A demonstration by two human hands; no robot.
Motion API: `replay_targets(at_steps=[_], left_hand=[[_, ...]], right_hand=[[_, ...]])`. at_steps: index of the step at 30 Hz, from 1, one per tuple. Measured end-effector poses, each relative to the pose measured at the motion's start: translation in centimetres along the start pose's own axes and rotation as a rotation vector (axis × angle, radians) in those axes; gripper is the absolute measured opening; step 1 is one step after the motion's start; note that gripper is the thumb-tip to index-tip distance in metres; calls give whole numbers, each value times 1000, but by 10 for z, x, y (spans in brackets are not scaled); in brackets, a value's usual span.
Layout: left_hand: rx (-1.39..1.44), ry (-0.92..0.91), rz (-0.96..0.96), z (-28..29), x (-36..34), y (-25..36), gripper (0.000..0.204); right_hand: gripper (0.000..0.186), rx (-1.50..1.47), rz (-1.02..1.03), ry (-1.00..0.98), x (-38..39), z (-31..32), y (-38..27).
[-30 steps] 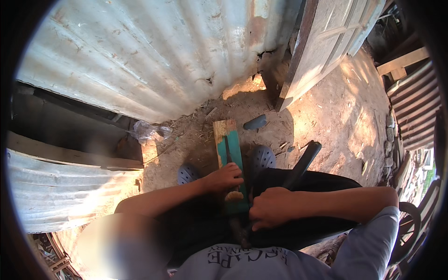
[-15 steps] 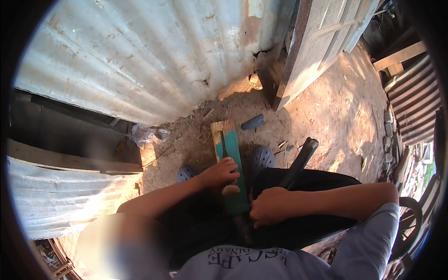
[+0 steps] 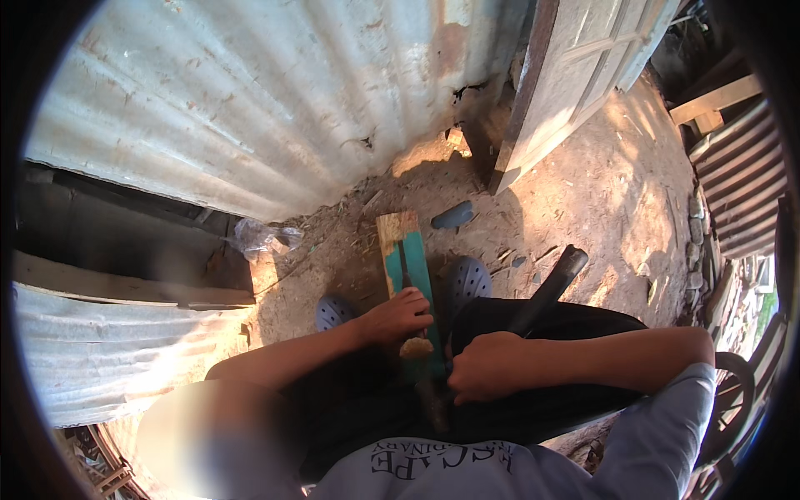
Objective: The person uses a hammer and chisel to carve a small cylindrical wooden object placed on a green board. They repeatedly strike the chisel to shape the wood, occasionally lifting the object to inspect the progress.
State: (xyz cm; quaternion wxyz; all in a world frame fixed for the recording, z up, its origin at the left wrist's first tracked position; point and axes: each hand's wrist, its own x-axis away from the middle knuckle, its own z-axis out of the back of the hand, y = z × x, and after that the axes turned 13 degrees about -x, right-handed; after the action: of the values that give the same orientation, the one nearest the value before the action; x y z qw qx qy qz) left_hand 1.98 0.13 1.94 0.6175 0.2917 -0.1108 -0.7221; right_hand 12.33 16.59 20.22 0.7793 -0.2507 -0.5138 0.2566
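Note:
A wooden board (image 3: 419, 262), green-painted with a bare worn end, lies lengthwise in front of me. My left hand (image 3: 402, 315) is closed round what looks like a chisel, pressed against the board. Its pale, frayed handle end (image 3: 415, 347) shows below my fist, and a narrow dark line runs along the board above my fingers. Beside it, my right hand (image 3: 485, 367) is closed round a dark hammer-like tool (image 3: 552, 287), whose shaft sticks out up and right. Near my right fist is a dark, blurred cylindrical part (image 3: 432, 404); whether it belongs to that tool is unclear.
My feet in grey perforated clogs (image 3: 469, 278) flank the board. A dark flat piece (image 3: 452, 215) and crumpled clear plastic (image 3: 260, 237) lie on the dirt ground. Beyond stand a corrugated metal sheet (image 3: 275, 92) and a panelled wooden door (image 3: 575, 79).
My left hand has shifted slightly toward my body, along with the pale handle end. The dark shaft in my right hand has tilted further right.

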Motion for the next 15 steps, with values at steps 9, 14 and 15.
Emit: replay_targets(at_steps=[9, 14, 15], left_hand=[[-34, 23, -10, -7, -2, -5, 19], [-40, 29, -16, -10, -1, -2, 20], [-51, 17, -18, -10, -2, -3, 20]], right_hand=[[39, 58, 104, 27, 2, 4, -4], [38, 65, 62, 121, -5, 0, 8], [38, 33, 69, 79, 0, -2, 1]])
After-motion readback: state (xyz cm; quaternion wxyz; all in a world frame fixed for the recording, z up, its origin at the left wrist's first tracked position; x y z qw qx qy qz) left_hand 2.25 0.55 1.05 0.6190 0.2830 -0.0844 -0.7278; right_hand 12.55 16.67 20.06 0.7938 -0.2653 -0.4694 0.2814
